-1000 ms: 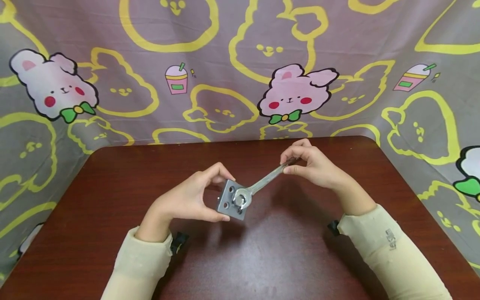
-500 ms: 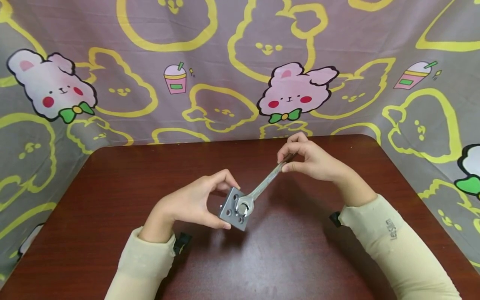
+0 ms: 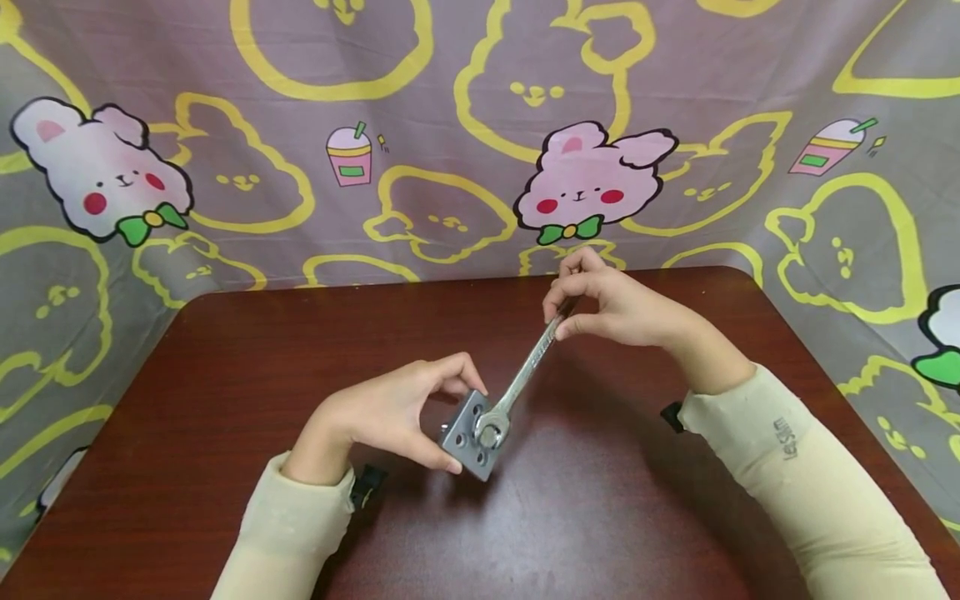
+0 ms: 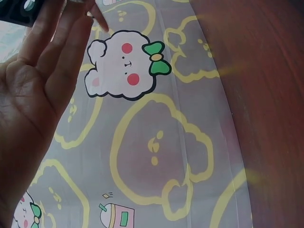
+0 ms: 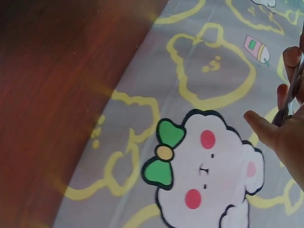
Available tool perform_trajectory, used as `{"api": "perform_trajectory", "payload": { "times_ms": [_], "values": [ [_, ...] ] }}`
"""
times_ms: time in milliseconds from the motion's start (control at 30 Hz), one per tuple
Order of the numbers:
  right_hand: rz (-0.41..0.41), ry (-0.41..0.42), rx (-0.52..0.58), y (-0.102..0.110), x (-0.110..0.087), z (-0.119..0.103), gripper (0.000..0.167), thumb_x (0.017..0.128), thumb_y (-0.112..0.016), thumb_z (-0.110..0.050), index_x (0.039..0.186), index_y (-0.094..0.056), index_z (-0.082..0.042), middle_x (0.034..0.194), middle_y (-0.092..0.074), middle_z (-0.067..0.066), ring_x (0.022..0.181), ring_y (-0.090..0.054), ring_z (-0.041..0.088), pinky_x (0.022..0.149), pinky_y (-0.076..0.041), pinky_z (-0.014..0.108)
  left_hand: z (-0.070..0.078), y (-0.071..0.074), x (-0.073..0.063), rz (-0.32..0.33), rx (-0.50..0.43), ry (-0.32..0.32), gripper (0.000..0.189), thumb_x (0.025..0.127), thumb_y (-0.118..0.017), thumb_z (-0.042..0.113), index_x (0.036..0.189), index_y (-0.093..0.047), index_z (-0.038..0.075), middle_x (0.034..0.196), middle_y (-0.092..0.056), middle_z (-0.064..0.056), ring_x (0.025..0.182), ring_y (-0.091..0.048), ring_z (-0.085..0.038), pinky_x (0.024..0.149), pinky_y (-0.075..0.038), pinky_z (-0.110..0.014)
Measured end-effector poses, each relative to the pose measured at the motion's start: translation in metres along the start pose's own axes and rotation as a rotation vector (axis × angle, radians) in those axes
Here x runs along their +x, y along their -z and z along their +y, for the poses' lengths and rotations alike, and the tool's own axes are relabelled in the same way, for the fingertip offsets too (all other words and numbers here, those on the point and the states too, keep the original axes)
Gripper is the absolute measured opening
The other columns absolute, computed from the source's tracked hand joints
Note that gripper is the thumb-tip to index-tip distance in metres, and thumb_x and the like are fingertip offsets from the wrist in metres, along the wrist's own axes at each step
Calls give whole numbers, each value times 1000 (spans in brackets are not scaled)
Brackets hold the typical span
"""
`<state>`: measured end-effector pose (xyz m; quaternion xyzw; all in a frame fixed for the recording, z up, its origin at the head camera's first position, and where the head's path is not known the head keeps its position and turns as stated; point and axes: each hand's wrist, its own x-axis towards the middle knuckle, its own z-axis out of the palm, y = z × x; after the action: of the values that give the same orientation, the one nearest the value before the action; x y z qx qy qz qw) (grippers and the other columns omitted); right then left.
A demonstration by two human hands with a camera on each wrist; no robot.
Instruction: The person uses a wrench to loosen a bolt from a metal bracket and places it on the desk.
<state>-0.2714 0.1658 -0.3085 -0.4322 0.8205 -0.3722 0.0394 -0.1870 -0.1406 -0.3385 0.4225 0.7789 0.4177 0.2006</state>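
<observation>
In the head view the left hand [image 3: 393, 414] grips a grey square plate [image 3: 468, 454] by its edges, thumb below and fingers above. The plate has several holes and is held tilted over the table. On its face sits a bolt head [image 3: 490, 436], and the jaw of a silver wrench [image 3: 531, 367] is around it. The right hand [image 3: 611, 304] pinches the wrench's far end between thumb and fingers. A dark corner of the plate [image 4: 21, 12] shows above the left palm [image 4: 28, 95] in the left wrist view. At the right wrist view's edge, fingers [image 5: 292, 57] hold the wrench [image 5: 289, 97].
Both hands are above a dark red-brown wooden table [image 3: 585, 517]. A grey cloth [image 3: 450, 108] printed with yellow outlines and rabbit faces hangs behind the table and along its sides. A black strap piece [image 3: 367, 485] shows at the left cuff, another [image 3: 672, 417] at the right.
The wrench has swung to a steeper angle, its right-hand end moving up and left. The plate and left hand have shifted slightly down, the plate turning a little. Both grips stay the same.
</observation>
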Motion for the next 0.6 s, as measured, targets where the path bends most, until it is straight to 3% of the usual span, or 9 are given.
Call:
{"api": "perform_trajectory", "payload": {
  "times_ms": [233,400,600],
  "values": [
    [-42,45,-52,7,9,-13,16,77,-81,-8,89,-73,-16,102,-42,4,107,-33,15,86,-47,27,3,-2,3,-51,-12,9,60,69,-87,16,115,-48,17,106,-74,10,98,-68,-6,97,-49,-27],
    [-55,88,-93,9,14,-22,18,77,-82,-8,87,-73,-20,103,-43,4,106,-35,15,83,-45,25,2,-3,4,-74,-3,-7,58,71,-87,18,115,-48,13,106,-74,7,98,-68,-5,97,-50,-27],
    [-63,169,-159,11,21,-33,21,75,-83,-5,85,-72,-19,100,-50,3,110,-33,16,83,-43,32,1,-4,5,-89,-16,-8,58,72,-86,18,115,-48,10,107,-75,4,97,-69,-5,96,-50,-26]
  ]
}}
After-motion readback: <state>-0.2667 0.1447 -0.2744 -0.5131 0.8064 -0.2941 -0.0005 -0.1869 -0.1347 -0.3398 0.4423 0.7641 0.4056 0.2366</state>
